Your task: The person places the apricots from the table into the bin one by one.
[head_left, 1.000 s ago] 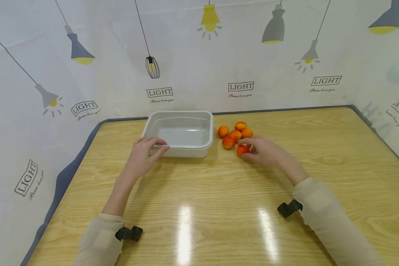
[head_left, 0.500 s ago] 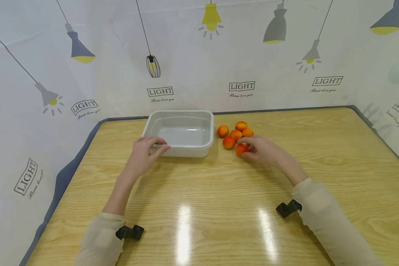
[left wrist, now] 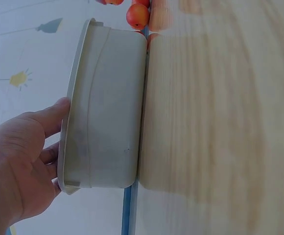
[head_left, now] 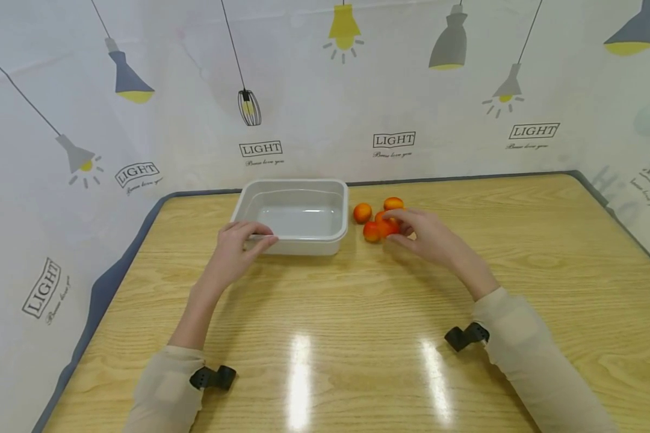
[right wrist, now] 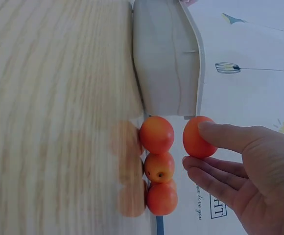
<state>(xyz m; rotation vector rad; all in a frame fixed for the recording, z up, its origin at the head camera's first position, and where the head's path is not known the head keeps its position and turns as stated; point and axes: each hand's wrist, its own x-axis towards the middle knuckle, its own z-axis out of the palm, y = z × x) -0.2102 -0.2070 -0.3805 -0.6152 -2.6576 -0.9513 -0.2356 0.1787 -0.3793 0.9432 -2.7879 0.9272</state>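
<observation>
A light grey plastic basin (head_left: 303,248) stands at the table's back left, and its inside shows bare. My left hand (head_left: 237,245) pinches its near-left rim; in the left wrist view the thumb lies on one side of the rim, the fingers beyond. My right hand (head_left: 428,237) holds a small round orange-red fruit (right wrist: 197,139) between thumb and fingers, raised above the table. Several similar fruits lie close by: one (head_left: 362,213) beside the basin, another (head_left: 393,204) at the back, one (head_left: 371,232) at the front. Others are partly hidden behind the held fruit and hand.
The wooden table (head_left: 346,313) reaches back to a pale cloth wall (head_left: 314,120) printed with lamps. Black wrist cameras (head_left: 213,377) sit on both sleeves. The basin's right wall stands close to the nearest fruit.
My right hand has lifted the front fruit off the table and moved it slightly up and left, over the others. My left hand stays on the basin rim.
</observation>
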